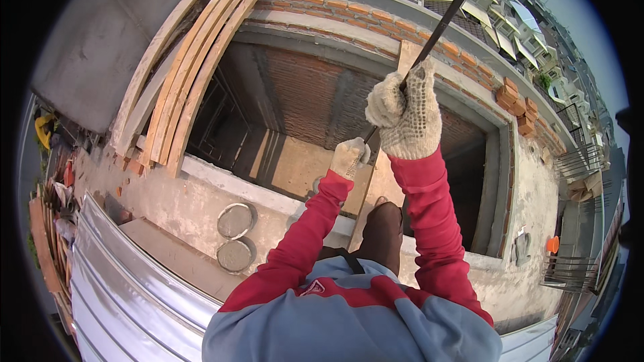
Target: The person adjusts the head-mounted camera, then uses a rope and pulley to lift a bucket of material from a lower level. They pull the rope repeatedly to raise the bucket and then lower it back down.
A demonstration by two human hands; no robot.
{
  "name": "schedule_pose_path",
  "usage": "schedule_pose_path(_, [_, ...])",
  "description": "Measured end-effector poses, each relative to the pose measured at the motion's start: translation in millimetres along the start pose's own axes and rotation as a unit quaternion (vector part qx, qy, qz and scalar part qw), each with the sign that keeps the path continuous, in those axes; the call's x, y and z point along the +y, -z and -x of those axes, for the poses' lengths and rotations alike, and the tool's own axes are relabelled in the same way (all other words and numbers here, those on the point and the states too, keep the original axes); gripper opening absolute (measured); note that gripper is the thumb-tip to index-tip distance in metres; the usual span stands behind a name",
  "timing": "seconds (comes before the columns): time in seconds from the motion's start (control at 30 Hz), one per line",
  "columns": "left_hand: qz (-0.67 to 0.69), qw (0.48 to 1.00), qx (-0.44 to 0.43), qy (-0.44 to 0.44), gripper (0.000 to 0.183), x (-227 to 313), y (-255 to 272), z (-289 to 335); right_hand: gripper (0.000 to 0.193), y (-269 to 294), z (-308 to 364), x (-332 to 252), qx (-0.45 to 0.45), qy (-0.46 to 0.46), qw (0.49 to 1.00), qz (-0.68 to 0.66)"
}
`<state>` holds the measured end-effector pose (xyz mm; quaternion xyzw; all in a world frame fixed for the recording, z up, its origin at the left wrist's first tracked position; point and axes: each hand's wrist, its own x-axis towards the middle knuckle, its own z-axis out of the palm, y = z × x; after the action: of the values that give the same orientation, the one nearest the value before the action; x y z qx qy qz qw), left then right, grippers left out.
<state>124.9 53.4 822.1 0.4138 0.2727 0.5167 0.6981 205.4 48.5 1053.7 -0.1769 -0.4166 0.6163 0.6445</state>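
Note:
My right hand [409, 110], in a knitted work glove with dotted grip, is closed around a long, straight, dark length [449, 17], a pole or a taut rope; which one I cannot tell. It slants from the top right edge down between my arms. Lower and to the left, my left hand [350, 157], gloved too, is closed on the same dark length near its lower visible part. Both hands are over a rectangular opening with brick walls [302, 87]. A wooden plank [384, 184] spans the opening, and my foot shows on it.
Two round containers [236, 221] with grey contents stand on the concrete ledge at left. Long timber boards [194, 67] lie across the opening's left end. Stacked bricks [515, 102] sit on the far right wall. Corrugated metal sheets [127, 275] lie at near left; rebar [580, 161] sticks out at right.

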Motion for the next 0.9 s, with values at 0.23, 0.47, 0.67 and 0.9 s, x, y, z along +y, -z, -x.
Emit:
schedule_pose_path(0.23, [0.023, 0.993, 0.039, -0.109, 0.052, 119, -87, -22, 0.051, -34, -37, -90, -0.056, 0.046, 0.994, 0.086])
schedule_pose_path(0.47, [0.048, 0.988, -0.141, -0.051, 0.060, 193, -98, -24, 0.044, 57, -49, -50, -0.109, 0.326, 0.819, 0.460])
schedule_pose_path(0.67, [0.055, 0.993, -0.103, -0.013, 0.060, 173, -95, -27, 0.031, 129, 72, 144, 0.047, 0.002, 0.979, 0.201])
schedule_pose_path(0.9, [0.031, 0.997, -0.070, -0.031, 0.063, 150, -83, -49, 0.021, 159, 79, 197, 0.216, -0.097, 0.970, -0.059])
